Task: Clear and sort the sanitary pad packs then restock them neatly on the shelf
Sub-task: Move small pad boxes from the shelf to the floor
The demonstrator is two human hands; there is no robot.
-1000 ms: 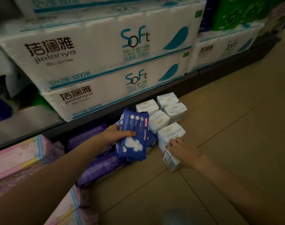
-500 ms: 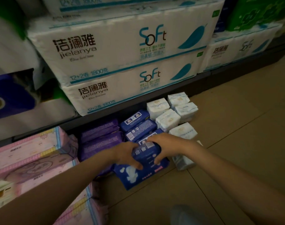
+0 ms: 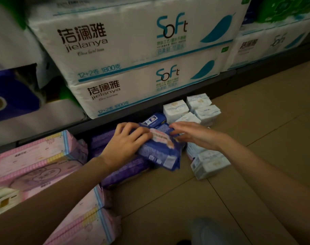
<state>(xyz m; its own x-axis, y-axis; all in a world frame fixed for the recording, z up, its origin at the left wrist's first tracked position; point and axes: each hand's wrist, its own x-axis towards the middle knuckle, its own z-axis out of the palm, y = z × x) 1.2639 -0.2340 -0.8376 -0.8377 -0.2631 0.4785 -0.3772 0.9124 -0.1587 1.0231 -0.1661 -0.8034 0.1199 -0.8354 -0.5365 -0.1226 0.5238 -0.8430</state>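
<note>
Left hand grips the blue pad pack from above; right hand rests extended fingers on its far edge.

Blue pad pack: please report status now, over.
Left hand and right hand both on blue pad pack, fingers over its top. Pack on floor among purple packs and white packs. Nothing blocking.
</note>
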